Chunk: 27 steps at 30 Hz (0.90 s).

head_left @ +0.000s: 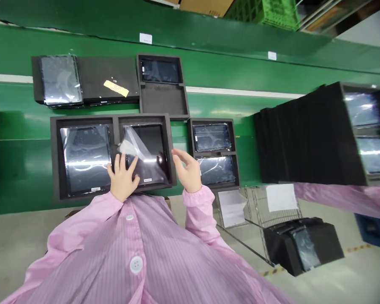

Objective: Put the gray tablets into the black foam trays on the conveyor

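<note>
In front of me lies a black foam tray (52,160) with two compartments. Its left compartment holds a flat display panel (87,156) covered in shiny clear film. In the right one is a darker display panel (155,139), with clear film (142,152) folded back diagonally across it. My left hand (123,179) is open, its fingers spread over the lower left of that panel, by the film's whitish crumpled part. Whether the fingertips press on the film I cannot tell. At the tray's right edge, my right hand (188,171) is open and slightly curved, holding nothing visible.
Smaller foam trays with panels stand behind (163,101) and to the right (237,169). Film-covered panels (61,80) lie on black foam at back left. A long stack of foam trays (304,135) occupies the right, with another person's pink sleeve (335,198) near it.
</note>
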Tool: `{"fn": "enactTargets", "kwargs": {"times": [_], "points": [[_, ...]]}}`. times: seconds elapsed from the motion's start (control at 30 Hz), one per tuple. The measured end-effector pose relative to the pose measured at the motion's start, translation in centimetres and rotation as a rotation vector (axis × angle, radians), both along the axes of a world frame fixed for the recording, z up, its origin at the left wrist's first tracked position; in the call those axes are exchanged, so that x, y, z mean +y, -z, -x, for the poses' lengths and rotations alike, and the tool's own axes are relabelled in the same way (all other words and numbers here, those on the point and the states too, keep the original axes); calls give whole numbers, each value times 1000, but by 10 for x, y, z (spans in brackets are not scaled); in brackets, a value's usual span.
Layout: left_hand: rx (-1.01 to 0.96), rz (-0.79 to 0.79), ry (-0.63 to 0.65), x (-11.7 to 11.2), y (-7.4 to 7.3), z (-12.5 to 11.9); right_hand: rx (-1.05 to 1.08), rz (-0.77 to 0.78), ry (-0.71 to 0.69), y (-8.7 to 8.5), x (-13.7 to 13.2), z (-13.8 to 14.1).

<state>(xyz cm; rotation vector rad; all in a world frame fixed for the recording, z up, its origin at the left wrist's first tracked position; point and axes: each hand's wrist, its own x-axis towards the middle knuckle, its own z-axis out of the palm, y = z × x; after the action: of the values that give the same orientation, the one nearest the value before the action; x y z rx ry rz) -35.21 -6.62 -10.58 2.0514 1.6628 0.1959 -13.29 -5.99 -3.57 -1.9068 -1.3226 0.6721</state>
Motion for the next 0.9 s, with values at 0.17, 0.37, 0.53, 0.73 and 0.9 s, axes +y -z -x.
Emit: {"fn": "enactTargets", "kwargs": {"times": [0.17,0.37,0.53,0.73,0.9], "points": [[-15,2,5,11,-1,-4,-122,197,-80,24,1,15],[21,-31,-423,28,4,64,-572,322,-134,57,9,61],[117,-15,-650,20,17,113,-716,351,49,73,14,95],[109,140,-661,25,12,113,-453,403,166,63,37,92],[-323,229,-786,44,13,147,-43,326,223,50,48,60]]}}
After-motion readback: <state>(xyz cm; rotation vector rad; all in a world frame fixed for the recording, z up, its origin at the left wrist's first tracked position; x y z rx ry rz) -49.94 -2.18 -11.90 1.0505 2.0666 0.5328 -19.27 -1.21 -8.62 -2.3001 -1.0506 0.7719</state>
